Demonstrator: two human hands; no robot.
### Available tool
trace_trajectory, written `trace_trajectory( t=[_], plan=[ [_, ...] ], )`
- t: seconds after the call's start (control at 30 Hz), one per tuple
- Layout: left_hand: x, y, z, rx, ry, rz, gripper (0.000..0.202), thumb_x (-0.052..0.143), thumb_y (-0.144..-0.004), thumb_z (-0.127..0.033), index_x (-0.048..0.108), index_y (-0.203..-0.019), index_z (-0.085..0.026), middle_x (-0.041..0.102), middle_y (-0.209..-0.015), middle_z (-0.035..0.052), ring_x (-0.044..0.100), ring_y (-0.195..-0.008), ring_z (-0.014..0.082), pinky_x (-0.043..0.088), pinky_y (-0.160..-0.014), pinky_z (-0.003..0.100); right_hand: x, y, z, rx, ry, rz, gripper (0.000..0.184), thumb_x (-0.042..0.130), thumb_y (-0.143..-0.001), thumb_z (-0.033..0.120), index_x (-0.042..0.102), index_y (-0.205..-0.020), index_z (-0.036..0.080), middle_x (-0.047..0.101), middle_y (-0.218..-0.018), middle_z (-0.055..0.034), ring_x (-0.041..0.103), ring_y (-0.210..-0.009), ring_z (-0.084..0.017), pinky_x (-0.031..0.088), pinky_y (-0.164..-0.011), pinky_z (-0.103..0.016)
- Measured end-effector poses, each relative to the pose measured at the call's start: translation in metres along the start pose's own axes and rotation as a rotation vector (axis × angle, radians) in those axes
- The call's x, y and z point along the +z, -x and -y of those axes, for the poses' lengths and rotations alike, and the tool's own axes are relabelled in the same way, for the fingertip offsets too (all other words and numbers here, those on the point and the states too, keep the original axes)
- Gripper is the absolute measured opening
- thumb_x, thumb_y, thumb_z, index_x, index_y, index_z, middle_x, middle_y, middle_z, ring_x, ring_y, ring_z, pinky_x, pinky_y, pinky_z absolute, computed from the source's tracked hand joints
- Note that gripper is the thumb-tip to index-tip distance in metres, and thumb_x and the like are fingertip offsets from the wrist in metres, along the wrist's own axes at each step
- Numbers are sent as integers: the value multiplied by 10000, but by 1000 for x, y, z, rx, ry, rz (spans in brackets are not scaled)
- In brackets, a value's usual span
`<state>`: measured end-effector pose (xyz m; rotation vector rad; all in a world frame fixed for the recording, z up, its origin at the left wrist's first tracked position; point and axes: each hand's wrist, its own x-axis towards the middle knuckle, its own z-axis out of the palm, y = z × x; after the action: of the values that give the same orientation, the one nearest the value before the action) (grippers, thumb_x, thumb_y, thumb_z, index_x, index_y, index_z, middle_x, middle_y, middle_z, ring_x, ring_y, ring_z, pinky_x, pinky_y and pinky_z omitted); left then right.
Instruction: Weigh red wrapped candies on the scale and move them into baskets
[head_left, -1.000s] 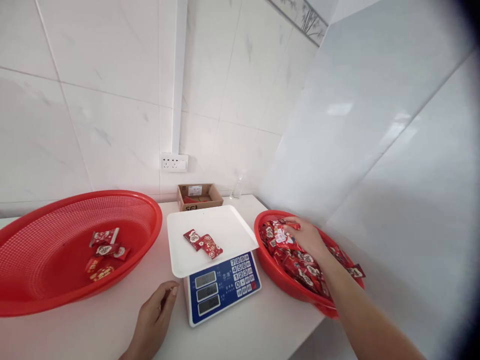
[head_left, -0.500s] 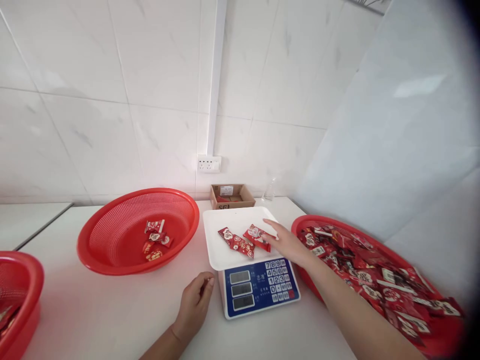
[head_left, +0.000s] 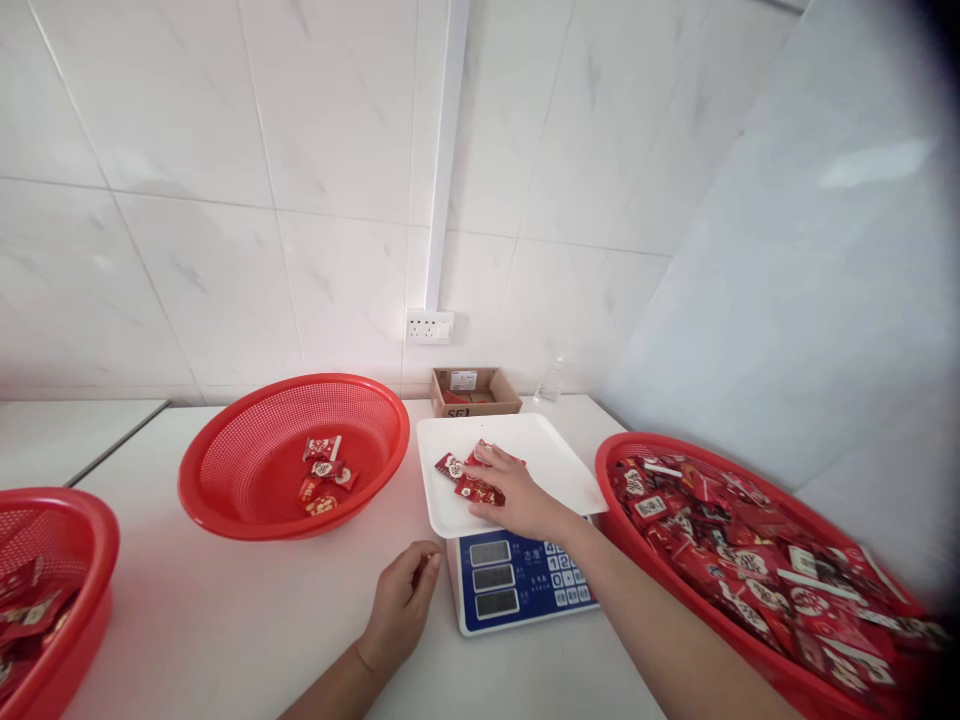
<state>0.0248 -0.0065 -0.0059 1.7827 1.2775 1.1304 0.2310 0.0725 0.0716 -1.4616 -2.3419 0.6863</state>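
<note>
Pressed right hand (head_left: pixel 517 497) flat, fingers spread, onto 3 or so red candy packets (head_left: pixel 454 467) on the scale's white tray (head_left: pixel 559 455), actual grasp impossible to tell; rested left hand (head_left: pixel 401 605) half-curled, nothing seen in it, near the scale (head_left: pixel 517 590); about 5 wrapped candies (head_left: pixel 324 475) in the middle red basket (head_left: pixel 247 445), a full heap of packets (head_left: pixel 750 560) in the right red basket (head_left: pixel 604 478).

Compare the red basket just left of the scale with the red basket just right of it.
The middle basket holds only a few packets, so its mesh floor shows; the right basket carries a heap of packets that hides its floor. The middle basket is wholly in view; the right basket runs off the picture's edge. Both are round red baskets on the white counter, flanking the scale.
</note>
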Motion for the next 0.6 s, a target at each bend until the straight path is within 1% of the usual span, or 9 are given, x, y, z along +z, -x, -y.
trace_trajectory(
  t=[0.07,0.13,0.2,0.23,0.33,0.4,0.43,0.53,0.6],
  plan=[
    [0,0,0,3,-9,-4,258,388,-877,-365,560,-818,-182,516,-638,-20,466,-567,119,397,-553,206,0,1,3,-25,4,6,519,550,-745,543,530,-1217,329,232,-1466,-42,70,-1357,-272,30,-1053,-534],
    [0,0,-1,3,-20,-10,261,388,-876,-367,561,-814,-182,516,-631,-22,466,-561,119,397,-549,204,0,3,4,-41,-17,-23,411,561,-748,516,627,-1087,293,301,-1439,-46,134,-1348,-266,85,-1061,-509],
    [-1,-1,-1,3,-26,-13,264,389,-874,-369,563,-810,-181,526,-633,-19,471,-558,119,401,-546,203,-4,8,-1,-39,-47,-82,357,558,-757,489,659,-1014,261,351,-1412,-52,196,-1333,-257,164,-1061,-475],
    [-1,-1,-2,4,-27,-13,266,388,-873,-370,563,-807,-181,537,-642,-15,478,-562,120,405,-548,204,-7,11,-7,-28,-59,-127,360,547,-765,480,653,-1023,252,372,-1398,-57,229,-1323,-249,196,-1057,-458],
    [-2,-1,-2,4,-41,-6,277,382,-873,-378,565,-806,-181,572,-670,-4,503,-580,125,419,-559,207,-25,25,-41,51,-59,-336,395,487,-802,455,600,-1103,225,455,-1332,-75,361,-1258,-212,264,-1046,-400],
    [-2,-1,-2,0,-56,-3,284,380,-872,-389,568,-817,-183,591,-688,1,522,-596,130,428,-567,211,-44,38,-72,175,6,-465,378,447,-823,413,580,-1114,211,515,-1269,-77,444,-1191,-196,297,-1030,-371],
    [-2,-1,-1,-2,-62,-1,287,380,-872,-395,569,-823,-185,599,-696,2,531,-604,132,432,-570,212,-53,47,-87,267,52,-489,370,426,-832,380,570,-1123,203,541,-1236,-79,474,-1161,-195,315,-1016,-366],
    [-1,-2,0,-4,-75,6,286,387,-866,-405,572,-832,-189,616,-710,1,552,-616,136,441,-566,210,-73,78,-124,469,139,-414,372,408,-828,304,562,-1139,169,581,-1179,-102,529,-1095,-212,372,-959,-365],
    [-1,-3,1,2,-78,7,284,399,-857,-409,579,-831,-192,624,-707,0,564,-619,139,449,-566,208,-77,98,-138,507,139,-301,398,523,-757,291,577,-1133,171,594,-1169,-98,567,-1042,-221,421,-901,-337]
  ],
)
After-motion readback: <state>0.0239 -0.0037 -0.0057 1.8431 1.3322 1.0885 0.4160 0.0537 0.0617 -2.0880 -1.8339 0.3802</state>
